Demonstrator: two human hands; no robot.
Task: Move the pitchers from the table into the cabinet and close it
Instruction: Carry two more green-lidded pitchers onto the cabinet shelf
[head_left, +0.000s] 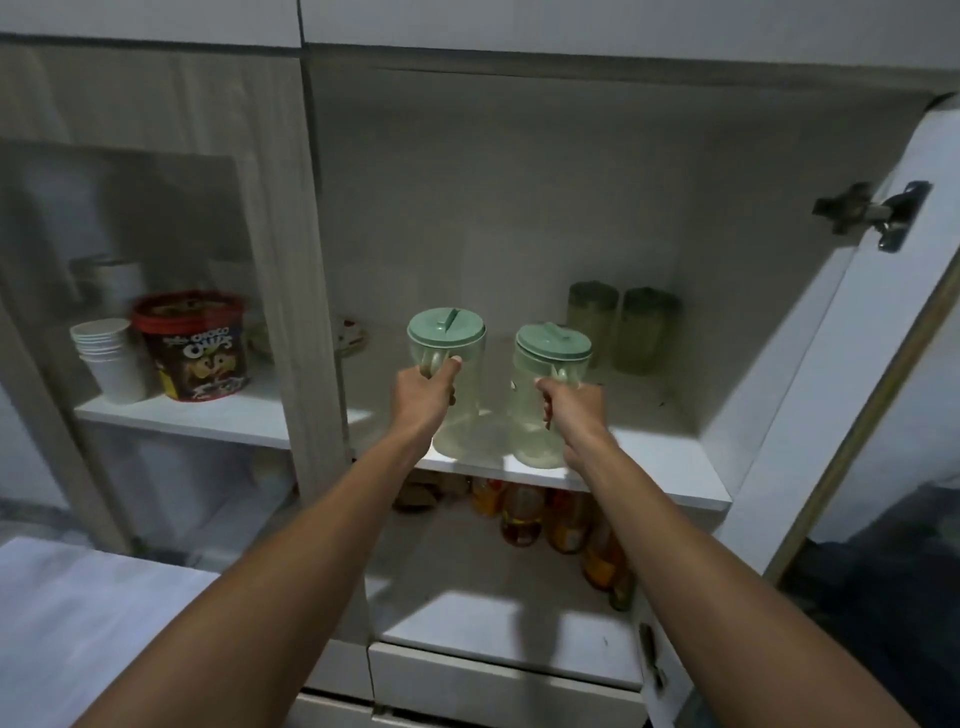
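Counting here: two green-lidded pitchers, left one (448, 384) and right one (545, 400), sitting at the shelf's (675, 483) front edge, two green jars (621, 325) hiding in its back right corner.

Head-worn wide-angle view, forward and slightly down, near the open cabinet (519, 208).

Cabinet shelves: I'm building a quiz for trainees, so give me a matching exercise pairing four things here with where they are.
Things:
1. left pitcher
2. paper cups
3. bottles
4. green tumblers

Places:
A. back of the open shelf, to the right
B. shelf below the pitchers
C. in the left hand, at the shelf's front edge
D. left compartment, beside the cereal tub

Pairs: 1-C, 2-D, 3-B, 4-A
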